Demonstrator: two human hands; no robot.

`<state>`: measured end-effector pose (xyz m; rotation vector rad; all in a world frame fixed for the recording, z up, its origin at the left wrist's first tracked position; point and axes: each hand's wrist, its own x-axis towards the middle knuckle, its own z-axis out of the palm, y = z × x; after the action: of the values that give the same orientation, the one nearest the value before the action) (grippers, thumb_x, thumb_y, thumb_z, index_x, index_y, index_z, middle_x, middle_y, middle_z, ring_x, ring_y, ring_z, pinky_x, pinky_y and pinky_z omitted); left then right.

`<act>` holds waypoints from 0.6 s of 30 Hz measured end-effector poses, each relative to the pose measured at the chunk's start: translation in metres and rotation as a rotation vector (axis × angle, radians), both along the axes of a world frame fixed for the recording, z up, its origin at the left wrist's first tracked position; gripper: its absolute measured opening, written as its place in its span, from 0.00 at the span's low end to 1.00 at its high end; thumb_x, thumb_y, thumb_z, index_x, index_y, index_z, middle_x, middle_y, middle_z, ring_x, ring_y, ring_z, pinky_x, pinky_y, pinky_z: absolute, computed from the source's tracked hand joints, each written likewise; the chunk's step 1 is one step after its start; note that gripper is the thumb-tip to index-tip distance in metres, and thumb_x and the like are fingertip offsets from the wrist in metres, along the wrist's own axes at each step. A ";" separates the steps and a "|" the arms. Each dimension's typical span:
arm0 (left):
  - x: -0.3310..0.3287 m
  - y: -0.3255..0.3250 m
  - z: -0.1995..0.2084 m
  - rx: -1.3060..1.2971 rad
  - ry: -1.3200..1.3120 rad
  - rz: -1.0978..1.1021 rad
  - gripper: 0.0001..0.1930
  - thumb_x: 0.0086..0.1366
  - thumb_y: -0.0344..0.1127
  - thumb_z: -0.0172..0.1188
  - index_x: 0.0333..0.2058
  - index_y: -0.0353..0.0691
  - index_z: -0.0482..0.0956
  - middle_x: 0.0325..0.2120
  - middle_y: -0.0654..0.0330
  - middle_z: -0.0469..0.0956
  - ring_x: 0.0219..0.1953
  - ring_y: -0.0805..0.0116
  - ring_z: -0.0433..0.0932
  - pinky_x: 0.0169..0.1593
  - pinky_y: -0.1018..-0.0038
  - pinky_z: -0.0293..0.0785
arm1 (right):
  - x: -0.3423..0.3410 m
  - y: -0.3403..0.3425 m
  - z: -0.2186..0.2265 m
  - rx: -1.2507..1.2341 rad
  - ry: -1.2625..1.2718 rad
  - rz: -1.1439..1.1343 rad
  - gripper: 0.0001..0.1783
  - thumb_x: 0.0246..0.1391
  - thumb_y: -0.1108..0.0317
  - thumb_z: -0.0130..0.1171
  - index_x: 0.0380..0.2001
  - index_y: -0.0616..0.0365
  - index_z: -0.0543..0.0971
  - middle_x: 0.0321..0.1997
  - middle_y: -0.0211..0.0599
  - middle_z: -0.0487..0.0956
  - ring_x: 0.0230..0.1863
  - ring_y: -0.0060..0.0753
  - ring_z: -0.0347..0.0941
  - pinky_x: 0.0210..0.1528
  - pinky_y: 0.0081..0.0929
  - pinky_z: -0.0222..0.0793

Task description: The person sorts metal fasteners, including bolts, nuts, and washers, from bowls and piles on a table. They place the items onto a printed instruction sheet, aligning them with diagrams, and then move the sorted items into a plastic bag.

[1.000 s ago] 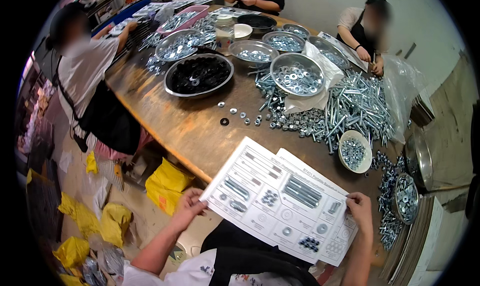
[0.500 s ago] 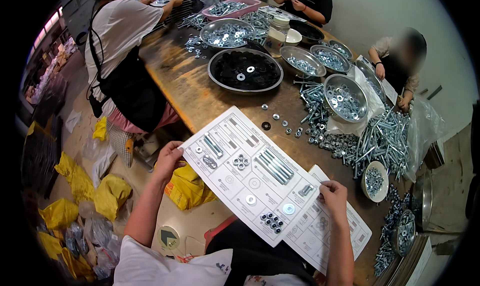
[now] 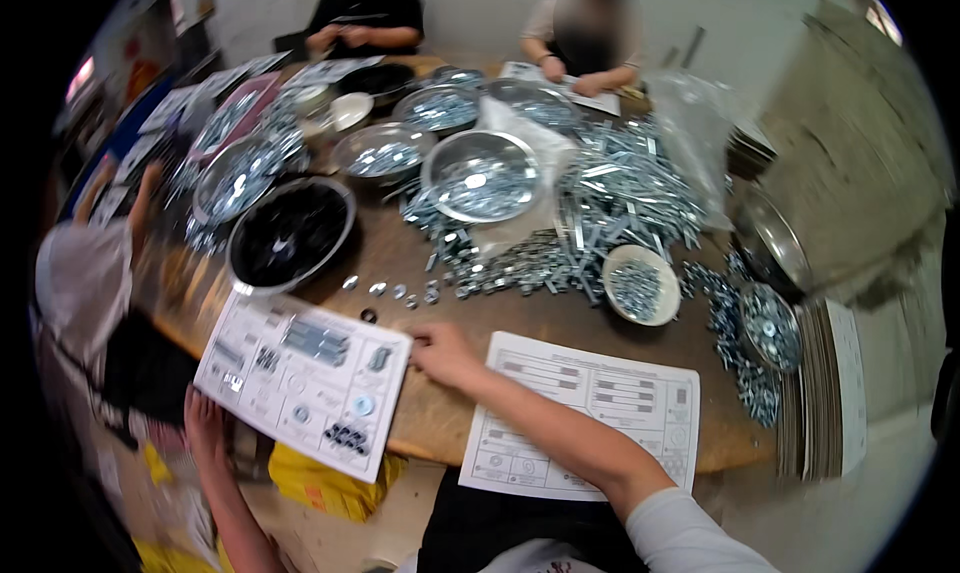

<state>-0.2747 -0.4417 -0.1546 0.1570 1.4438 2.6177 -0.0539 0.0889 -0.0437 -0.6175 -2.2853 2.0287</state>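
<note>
The table (image 3: 560, 318) carries a printed card (image 3: 300, 378), its long axis running from upper left to lower right, half off the near edge. The left hand (image 3: 205, 428) grips its lower edge; the right hand (image 3: 440, 353) pinches its upper right corner. Washers (image 3: 395, 291) lie just beyond.

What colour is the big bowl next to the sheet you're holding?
Black. The big bowl sits just beyond the sheet, clearest in the head view.
</note>
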 end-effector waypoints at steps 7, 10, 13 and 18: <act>-0.019 0.053 0.003 -0.078 -0.285 0.212 0.27 0.72 0.48 0.53 0.65 0.43 0.66 0.60 0.57 0.72 0.62 0.65 0.69 0.65 0.70 0.61 | 0.010 0.030 0.018 -0.070 -0.063 0.058 0.27 0.56 0.70 0.56 0.60 0.61 0.72 0.38 0.39 0.83 0.31 0.27 0.80 0.25 0.24 0.75; 0.029 0.030 -0.025 -0.275 -0.025 -0.302 0.20 0.71 0.49 0.55 0.54 0.43 0.75 0.53 0.62 0.77 0.57 0.69 0.72 0.62 0.71 0.65 | 0.048 0.055 0.006 0.127 0.214 0.021 0.27 0.58 0.68 0.57 0.61 0.62 0.71 0.46 0.43 0.82 0.43 0.33 0.81 0.40 0.28 0.78; 0.176 0.163 0.074 -0.913 -0.556 -0.476 0.32 0.61 0.65 0.62 0.42 0.35 0.80 0.33 0.61 0.82 0.29 0.75 0.78 0.27 0.77 0.68 | 0.144 0.115 0.024 0.247 0.159 -0.174 0.19 0.59 0.66 0.58 0.52 0.62 0.79 0.42 0.47 0.84 0.41 0.36 0.82 0.42 0.31 0.77; 0.264 0.254 0.111 -0.424 -0.262 -1.162 0.23 0.69 0.55 0.59 0.35 0.36 0.80 0.27 0.55 0.82 0.23 0.66 0.78 0.29 0.74 0.72 | 0.260 0.197 0.032 0.409 -0.103 -0.595 0.17 0.57 0.58 0.63 0.28 0.63 0.84 0.19 0.37 0.80 0.22 0.27 0.77 0.28 0.30 0.71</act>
<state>-0.0102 -0.1878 -0.0434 0.4214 1.2122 1.3304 0.2062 0.2856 -0.0113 -1.1961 -2.1148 1.2495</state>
